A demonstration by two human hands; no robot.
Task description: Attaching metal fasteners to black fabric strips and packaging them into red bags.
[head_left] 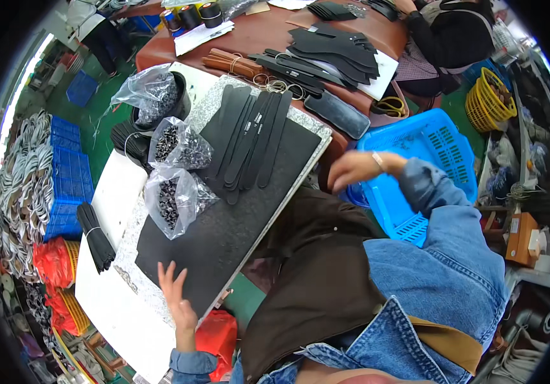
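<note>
L hand (177,301): fingers spread, empty, nr blk mat (224,230)
R hand (356,169): half-curled, hold can't tell, by blue basket (387,203)
Strips (256,142): blk, on mat, by bags (176,144)

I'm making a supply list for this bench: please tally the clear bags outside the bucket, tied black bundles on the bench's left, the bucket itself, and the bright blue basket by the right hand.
Clear bags: 2
Tied black bundles: 2
Black bucket: 1
Bright blue basket: 1
Total: 6
</note>
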